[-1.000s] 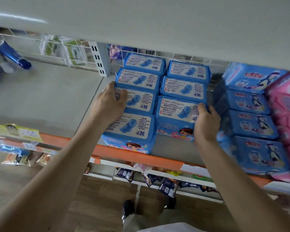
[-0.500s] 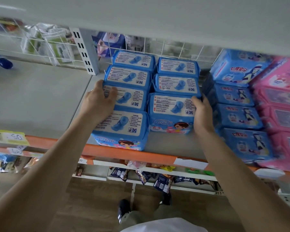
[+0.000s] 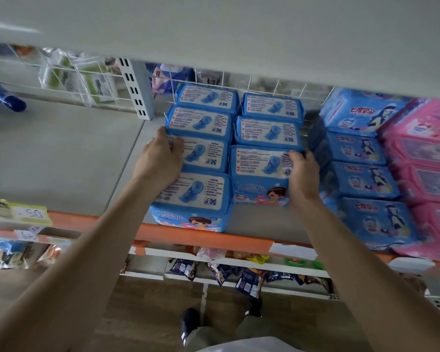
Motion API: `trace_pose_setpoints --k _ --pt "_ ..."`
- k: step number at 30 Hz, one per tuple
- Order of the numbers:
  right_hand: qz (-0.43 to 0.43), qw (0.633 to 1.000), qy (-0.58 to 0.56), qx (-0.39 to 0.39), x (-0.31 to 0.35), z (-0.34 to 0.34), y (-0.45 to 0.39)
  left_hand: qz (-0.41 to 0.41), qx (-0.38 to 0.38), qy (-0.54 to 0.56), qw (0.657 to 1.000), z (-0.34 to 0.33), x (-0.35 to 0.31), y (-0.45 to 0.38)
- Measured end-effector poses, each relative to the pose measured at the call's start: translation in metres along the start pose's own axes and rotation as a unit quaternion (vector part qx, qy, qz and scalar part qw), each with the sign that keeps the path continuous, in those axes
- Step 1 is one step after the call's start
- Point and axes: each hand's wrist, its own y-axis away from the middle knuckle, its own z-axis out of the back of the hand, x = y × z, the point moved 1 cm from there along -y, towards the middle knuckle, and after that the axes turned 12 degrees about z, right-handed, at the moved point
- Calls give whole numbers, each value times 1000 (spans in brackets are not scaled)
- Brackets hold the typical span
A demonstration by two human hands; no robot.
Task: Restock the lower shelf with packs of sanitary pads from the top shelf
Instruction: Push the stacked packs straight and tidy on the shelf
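Retail shop aisle, prob. a small supermkt/convenience store: grey metal gondola shelf w/ orange front edge strip (image 3: 201,237) carrying a yellow price tag w/ printed digits (image 3: 18,213) and a white paper label (image 3: 292,251). Stock faced in rows: blue plastic packs of sanitary pads (image 3: 201,171), darker blue packs w/ cartoon figure (image 3: 363,151), pink packs (image 3: 424,153), backed by white wire grid divider (image 3: 264,85) & slotted white upright post (image 3: 135,90). Lower tier holds small dark snack sachets (image 3: 247,278); wood-look floor (image 3: 142,301) below.

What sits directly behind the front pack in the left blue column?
Behind the front left pack stand three more like it; the left hand covers part of the nearest one. Wire mesh backs the row; anything beyond is unclear.
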Motion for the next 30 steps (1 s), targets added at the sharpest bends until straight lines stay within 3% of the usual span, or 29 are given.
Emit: trace_pose_setpoints --k 2,4,7,9,11,13,16,18,22,30 --pt "-7 1000 -10 18 0 5 -1 -3 17 2 1000 3 1 -2" --pt "-14 1000 -11 18 1 13 1 16 72 75 994 9 5 -6" --pt "12 999 16 -28 8 29 27 75 167 264 947 25 22 -3" --pt "53 996 11 -68 16 36 70 75 192 349 914 32 42 6" --pt "105 993 21 -55 18 34 126 71 205 398 891 30 63 19" --pt "137 990 27 9 9 22 170 46 232 412 880 23 80 32" --pt "80 986 0 146 1 -5 196 5 272 399 876 9 89 44" --pt "74 980 -18 183 4 -20 202 -8 293 410 864 2 87 48" --pt "104 981 0 164 4 -35 204 2 292 408 865 -4 90 45" --pt "68 986 1 152 -9 -41 201 13 283 388 877 -1 91 43"
